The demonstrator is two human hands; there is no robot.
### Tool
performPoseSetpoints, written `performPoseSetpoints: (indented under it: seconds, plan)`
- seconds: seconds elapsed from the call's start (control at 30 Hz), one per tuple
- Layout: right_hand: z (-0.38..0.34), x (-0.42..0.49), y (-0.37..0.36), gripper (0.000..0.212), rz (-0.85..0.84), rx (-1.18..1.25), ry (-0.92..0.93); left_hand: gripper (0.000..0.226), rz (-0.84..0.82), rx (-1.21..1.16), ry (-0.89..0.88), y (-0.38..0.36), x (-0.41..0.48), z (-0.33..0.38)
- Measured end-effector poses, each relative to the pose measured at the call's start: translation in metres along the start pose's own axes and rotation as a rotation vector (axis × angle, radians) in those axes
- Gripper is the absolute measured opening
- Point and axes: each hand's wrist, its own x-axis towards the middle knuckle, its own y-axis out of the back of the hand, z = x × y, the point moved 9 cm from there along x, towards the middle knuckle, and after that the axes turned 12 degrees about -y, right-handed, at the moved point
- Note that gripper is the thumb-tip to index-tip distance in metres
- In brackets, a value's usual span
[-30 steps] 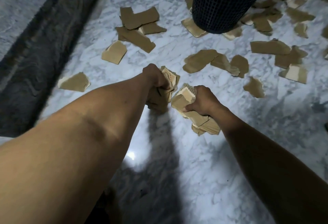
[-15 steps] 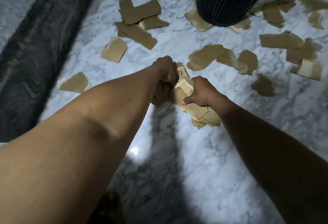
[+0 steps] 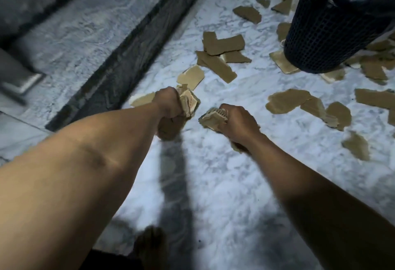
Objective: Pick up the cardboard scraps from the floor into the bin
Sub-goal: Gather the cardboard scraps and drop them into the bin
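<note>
Head view: while both forearms reach forward and down over the floor, each fist holds its own bundle of cardboard.
Left hand: the left hand (image 3: 170, 104) is clenched, knuckles up, its fingers wrapped tight around a left stack of scraps (image 3: 189, 104) whose layered edges stick out past the knuckles toward the right.
Right hand: the right hand (image 3: 238, 122) is also curled into a fist, thumb side up, its fingers holding a right stack of scraps (image 3: 213, 118) that pokes out to the left, with more cardboard showing under the wrist.
Gap between hands: the two bundles are near each other but apart; bare marble shows between them.
Loose scraps: cardboard scraps (image 3: 287, 101) lie scattered on the floor beyond and to the right of the hands, several overlapping; one piece (image 3: 191, 77) lies just beyond the left fist.
Bin: the dark mesh bin (image 3: 329, 32) stands at upper right, well beyond the right hand, with a black liner at its top and scraps lying around its base.
Floor: the white marble floor (image 3: 213, 184) in front of the person and under the forearms is open.
Edge: a dark stone border strip (image 3: 136, 56) runs diagonally on the left, close beside the left fist.
Foot: a bare foot (image 3: 150, 246) shows blurred at the bottom edge.
</note>
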Motion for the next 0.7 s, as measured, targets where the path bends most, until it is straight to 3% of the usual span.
performPoseSetpoints:
  seconds: [0.1, 0.17, 0.3, 0.4, 0.5, 0.63, 0.7]
  plan:
    - [-0.041, 0.006, -0.003, 0.023, 0.029, 0.077, 0.031, 0.035, 0.067, 0.054, 0.131, 0.018, -0.016, -0.043]
    - [-0.061, 0.011, -0.010, 0.025, 0.050, 0.079, 0.072, 0.052, 0.079, 0.059, 0.199, 0.022, -0.020, -0.063]
    - [-0.083, 0.020, -0.040, 0.026, 0.039, -0.120, 0.249, 0.080, -0.010, -0.044, 0.226, 0.004, -0.002, -0.084]
    - [-0.088, 0.036, -0.049, 0.038, -0.066, -0.246, 0.270, 0.069, -0.053, -0.113, 0.211, 0.002, 0.001, -0.082]
    - [-0.080, 0.062, -0.050, 0.052, -0.209, -0.216, 0.175, 0.070, -0.055, -0.064, 0.209, 0.007, 0.005, -0.079]
    - [-0.088, 0.102, -0.035, 0.052, -0.106, -0.041, 0.145, 0.087, -0.073, 0.012, 0.217, 0.004, 0.017, -0.081]
    - [-0.103, 0.128, -0.031, 0.059, -0.082, -0.084, 0.173, 0.090, -0.088, 0.004, 0.234, 0.002, 0.020, -0.084]
